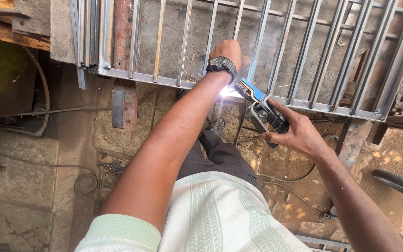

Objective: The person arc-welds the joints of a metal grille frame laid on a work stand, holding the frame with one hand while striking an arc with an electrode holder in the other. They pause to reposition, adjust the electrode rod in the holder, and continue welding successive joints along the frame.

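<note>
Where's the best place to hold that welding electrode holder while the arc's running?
Probably by the black handle of the electrode holder, as the right hand does, from the side away from the grille: the blue jaw end points into the bright arc beside the left hand.

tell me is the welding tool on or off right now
On. A bright white glare burns at the tip of the welding tool, held in the right hand, against the metal grille.

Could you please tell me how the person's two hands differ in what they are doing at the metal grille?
The left hand grips an upright bar of the grey metal grille and wears a dark wristwatch. The right hand is bare-wristed and holds a blue-and-black electrode holder, sparking brightly at the lower rail. Both are bare and closed around something.
</note>
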